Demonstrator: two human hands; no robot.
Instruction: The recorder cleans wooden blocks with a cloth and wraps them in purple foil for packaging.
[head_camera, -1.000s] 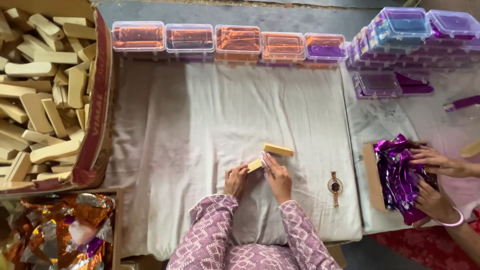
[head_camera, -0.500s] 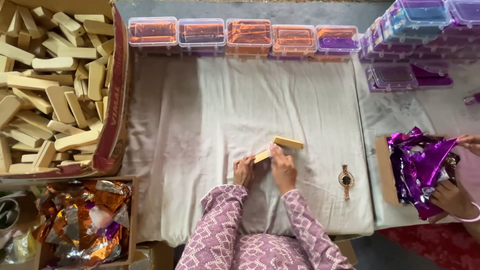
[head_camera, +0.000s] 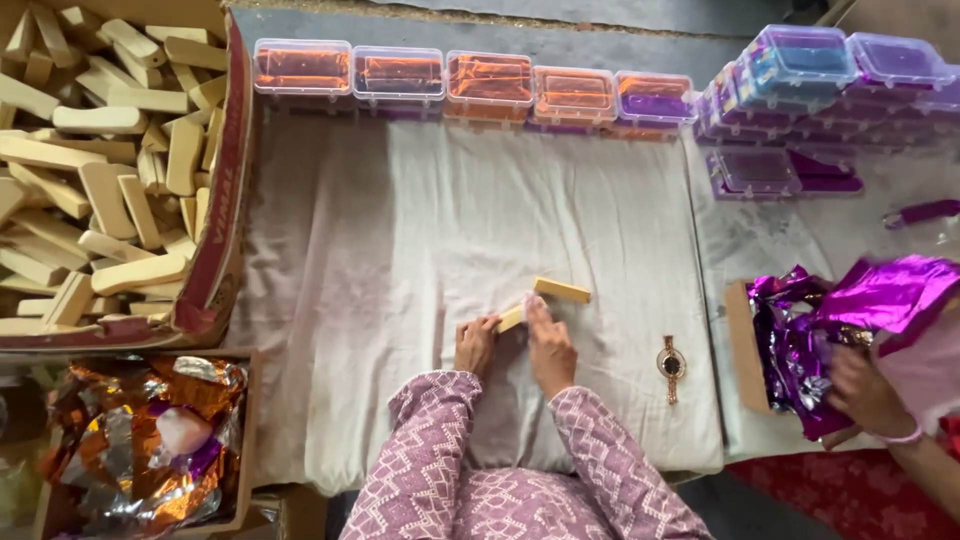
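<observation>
My left hand (head_camera: 476, 346) and my right hand (head_camera: 549, 346) rest close together on a white cloth (head_camera: 380, 250), near its front edge. Between them lies a small pale wooden piece (head_camera: 510, 319); my left fingers hold its near end and my right fingers press over its far end. A second pale wooden block (head_camera: 562, 291) lies flat just beyond my right fingertips, touching the first piece at an angle. Both of my sleeves are purple with a pattern.
A cardboard box of wooden pieces (head_camera: 110, 170) stands at the left, with a box of orange foil wrappers (head_camera: 150, 440) below it. Clear boxes with orange contents (head_camera: 480, 85) line the far edge; purple-lidded boxes (head_camera: 810, 75) are stacked at the right. A small wristwatch (head_camera: 671, 364) lies right of my hands. Another person's hand (head_camera: 865, 395) handles purple foil (head_camera: 830, 320).
My hands stay on the wooden piece in much the same place. The person on the right has lifted the purple foil higher. The view has shifted slightly.
</observation>
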